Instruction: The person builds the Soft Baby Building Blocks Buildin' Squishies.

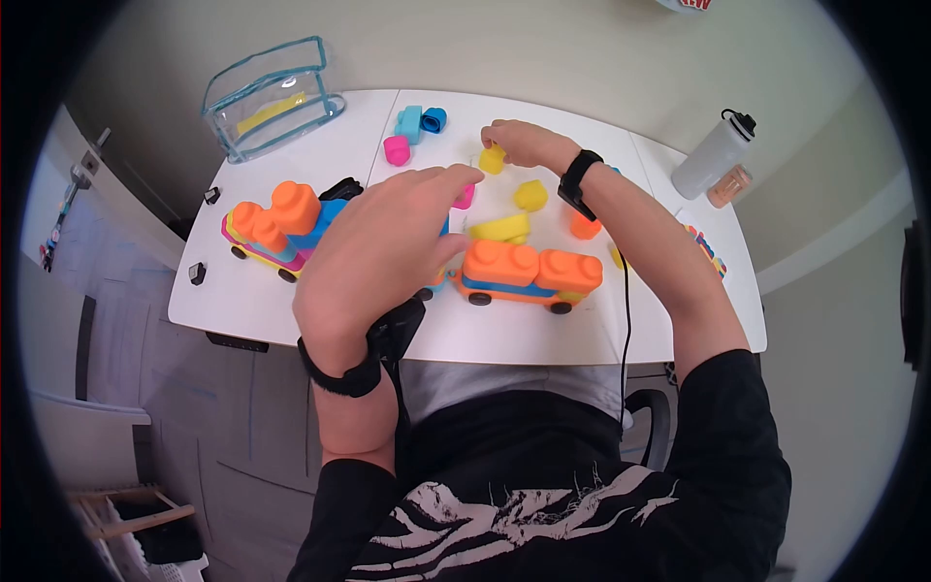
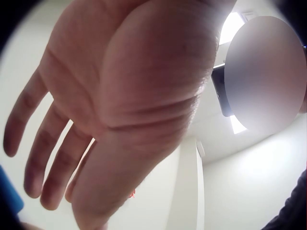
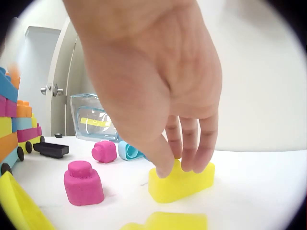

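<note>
At the far middle of the table, my right hand [image 1: 533,144] pinches a yellow toy block [image 3: 181,184] between thumb and fingers, close over the tabletop. My left hand [image 1: 388,238] hovers above the toy block train, fingers loosely extended and holding nothing, as its palm shows in the left wrist view. Below it, the train's front part [image 1: 281,228] carries orange, blue and pink blocks. An orange wagon [image 1: 529,272] on black wheels stands to its right. A pink block [image 3: 82,184] sits near the right hand, and another yellow block [image 1: 530,195] lies just nearer the body.
Light blue [image 1: 409,124], dark blue [image 1: 433,119] and pink [image 1: 397,149] blocks lie at the back. A clear zip bag [image 1: 272,102] stands at back left, a white bottle [image 1: 713,160] at right. A black cable [image 1: 626,320] crosses the table's front edge.
</note>
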Available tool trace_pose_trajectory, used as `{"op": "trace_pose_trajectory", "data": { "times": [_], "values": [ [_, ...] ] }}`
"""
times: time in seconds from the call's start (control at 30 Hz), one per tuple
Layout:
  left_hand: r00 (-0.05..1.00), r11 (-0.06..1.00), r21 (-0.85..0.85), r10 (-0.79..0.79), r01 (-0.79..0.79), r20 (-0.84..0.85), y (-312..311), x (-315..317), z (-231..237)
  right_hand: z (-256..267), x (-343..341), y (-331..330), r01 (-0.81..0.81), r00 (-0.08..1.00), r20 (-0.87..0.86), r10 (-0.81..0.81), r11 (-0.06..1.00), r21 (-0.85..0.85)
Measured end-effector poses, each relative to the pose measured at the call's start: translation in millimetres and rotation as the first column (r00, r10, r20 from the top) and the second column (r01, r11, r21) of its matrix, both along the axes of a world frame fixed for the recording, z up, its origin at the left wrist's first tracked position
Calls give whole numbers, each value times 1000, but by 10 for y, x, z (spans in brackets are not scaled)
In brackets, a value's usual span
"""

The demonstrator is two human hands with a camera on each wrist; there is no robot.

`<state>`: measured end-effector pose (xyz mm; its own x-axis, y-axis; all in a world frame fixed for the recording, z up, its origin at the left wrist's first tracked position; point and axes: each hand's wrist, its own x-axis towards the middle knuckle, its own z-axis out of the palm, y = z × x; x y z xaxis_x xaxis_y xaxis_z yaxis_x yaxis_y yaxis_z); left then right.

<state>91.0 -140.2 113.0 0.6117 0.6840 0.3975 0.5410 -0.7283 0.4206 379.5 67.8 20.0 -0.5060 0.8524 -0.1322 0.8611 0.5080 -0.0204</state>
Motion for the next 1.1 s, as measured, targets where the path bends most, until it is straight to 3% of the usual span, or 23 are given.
{"op": "trace_pose_trajectory", "data": {
  "times": [0.07, 0.23, 0.3, 0.37, 0.47, 0.67, 0.97, 1.1],
  "values": [
    [1000, 1000, -23, -11, 11, -11, 2, 45, -10, -12, -25, -27, -6, 999, -51, 9, 998, 57],
    [999, 999, -33, -25, 24, -26, -13, 93, -10, 64, -42, -22, -13, 1000, 9, 13, 996, 91],
    [996, 991, -132, 17, -28, -82, -27, 65, -22, 95, 25, -27, -42, 999, 13, 40, 992, 118],
    [997, 996, -88, 26, -32, -68, -55, 36, -1, 229, 49, -134, -46, 989, -131, 72, 980, 194],
    [999, 999, -22, 44, -44, -32, -111, 10, 46, 555, 31, -402, -52, 979, -182, 89, 978, 203],
    [992, 994, -47, 94, -99, -89, -72, -12, 59, 1237, -267, -1292, -35, 982, -182, 43, 998, 50],
    [987, 994, -39, 98, -104, -129, -81, 44, 57, 1013, -451, -1791, -174, 935, -317, 160, 985, -16],
    [986, 990, -83, 107, -118, -131, -107, 73, 80, 889, -437, -1848, -136, 915, -386, 116, 990, -24]
  ]
}}
